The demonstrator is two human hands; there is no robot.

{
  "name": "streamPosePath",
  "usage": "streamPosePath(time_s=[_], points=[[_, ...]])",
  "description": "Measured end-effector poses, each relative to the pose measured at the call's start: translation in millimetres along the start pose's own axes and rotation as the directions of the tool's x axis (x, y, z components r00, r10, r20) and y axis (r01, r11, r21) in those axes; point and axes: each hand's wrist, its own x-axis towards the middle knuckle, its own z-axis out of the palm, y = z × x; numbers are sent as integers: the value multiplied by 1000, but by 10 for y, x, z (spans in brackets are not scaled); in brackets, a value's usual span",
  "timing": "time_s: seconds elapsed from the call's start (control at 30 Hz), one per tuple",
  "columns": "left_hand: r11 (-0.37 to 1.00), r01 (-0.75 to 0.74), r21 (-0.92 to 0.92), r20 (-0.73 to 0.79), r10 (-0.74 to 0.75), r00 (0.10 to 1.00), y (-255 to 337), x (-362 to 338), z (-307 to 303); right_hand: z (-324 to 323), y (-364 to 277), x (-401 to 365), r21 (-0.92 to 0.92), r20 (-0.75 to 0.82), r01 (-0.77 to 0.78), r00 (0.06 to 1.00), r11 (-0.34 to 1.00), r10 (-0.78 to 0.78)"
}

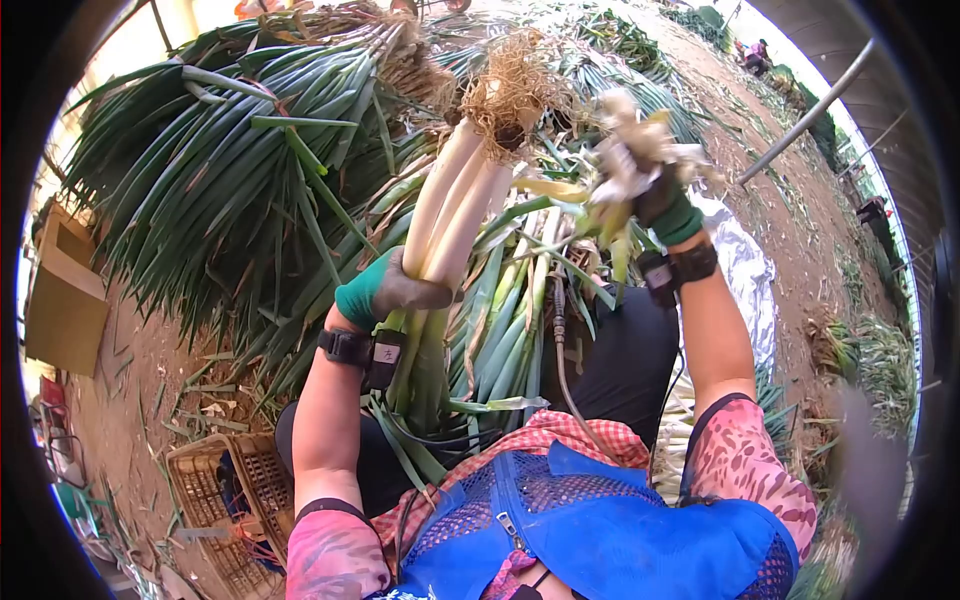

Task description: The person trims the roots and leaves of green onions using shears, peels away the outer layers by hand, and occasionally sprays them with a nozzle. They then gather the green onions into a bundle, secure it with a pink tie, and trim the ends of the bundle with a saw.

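Observation:
My left hand (400, 288), in a green and dark glove, is wrapped round several thick green onions (452, 205). Their white stalks point up and away, with bushy brown roots at the top, and their green leaves hang down towards my lap. Off to the right, my right hand (660, 205), gloved the same way, is closed on a clump of pale, ragged peeled outer leaves (640, 145), slightly blurred. Yellowish strips trail from that clump. Below and between the hands lie loose green onion leaves (510, 300). A thin hose with a metal nozzle (559, 305) runs up across my lap.
A large heap of green onions (220, 160) lies at the left. Near my left leg stands a woven basket (215, 490), with a cardboard box (65, 290) farther left. Silvery sheeting (735, 270) is at the right. A metal pole (810, 112) slants over the littered ground.

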Motion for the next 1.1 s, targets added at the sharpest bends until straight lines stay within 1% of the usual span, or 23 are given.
streamPosePath(time_s=[0.03, 0.07, 0.1, 0.13, 0.2, 0.27, 0.37, 0.4, 0.43, 0.47, 0.5, 0.53, 0.57, 0.6, 0.63, 0.67, 0.7, 0.73, 0.8, 0.87, 0.97, 1.03, 1.1], points=[[1000, 7, 13, 8, -7, 1000, 5, 27, 24, 83, 220, -50, -287, 14, -13, 1000, 958, 17], [1000, 13, 28, 14, -13, 1000, 17, 49, 45, 135, 454, -40, -706, 48, 24, 999, 707, 14], [999, 15, 38, 30, -17, 999, -1, 78, 52, 138, 701, 39, -873, 72, 46, 997, 486, 37], [999, 16, 48, 44, -18, 999, -45, 111, 47, 86, 942, 119, -930, 71, 43, 995, 364, 65], [994, 33, 105, 3, -34, 999, -71, 91, 18, -71, 1164, 226, -961, 11, -4, 999, 277, 53], [995, 10, 94, 15, -11, 1000, -81, 65, -22, -74, 984, 359, -994, -72, -70, 997, 84, -20], [994, 24, 103, 4, -25, 1000, -92, 20, -40, 372, 175, 115, -956, 214, 154, 948, -250, -236], [993, 24, 115, 17, -26, 1000, -121, 43, -61, 178, 23, 132, -806, 409, 201, 869, -557, -279], [992, 22, 126, 31, -26, 999, -144, 73, -73, 158, 35, 245, -936, 157, 286, 861, 207, -484], [991, 18, 129, 31, -22, 999, -158, 100, -76, 127, -47, 233, -956, 291, 266, 780, -127, -554], [991, 15, 130, 31, -19, 999, -175, 120, -73, 96, -170, 184, -876, 438, 192, 699, -442, -565], [991, 13, 131, 30, -17, 999, -193, 130, -66, 11, -333, 165, -958, 225, 61, 768, -281, -600], [990, 17, 137, 38, -23, 999, -205, 131, -65, -69, -484, 148, -990, 85, -9, 762, -142, -641], [989, 20, 146, 45, -27, 999, -207, 129, -72, -144, -615, 124, -1000, 17, 10, 741, -15, -672], [987, 21, 157, 51, -29, 998, -188, 134, -82, -183, -725, 118, -991, 99, 133, 743, 1, -662], [989, 18, 149, 46, -25, 999, -166, 131, -77, 25, -722, 137, -967, 251, 226, 756, -120, -604], [990, 17, 138, 44, -24, 999, -155, 116, -52, 225, -657, 92, -737, 597, 253, 679, -627, -427], [992, 19, 125, 45, -24, 999, -150, 110, -24, 319, -606, 25, -659, 614, 289, 740, -694, -274], [991, 31, 129, 68, -40, 997, -125, 135, 27, 37, -307, 124, -701, 641, 450, 737, -553, -213], [992, 37, 124, 64, -45, 997, -116, 136, 55, 38, -56, 166, -707, 648, 525, 749, -474, -136], [990, 51, 132, 17, -53, 998, -114, 121, 44, 265, -107, 229, -712, 554, 498, 832, -495, 40], [982, 85, 171, -32, -81, 996, -95, 113, 11, 360, -460, 342, -715, 244, 209, 969, -668, 41], [974, 116, 193, -27, -113, 993, -59, 117, 11, 328, -731, 336, -582, -87, -76, 996, -809, -32]])
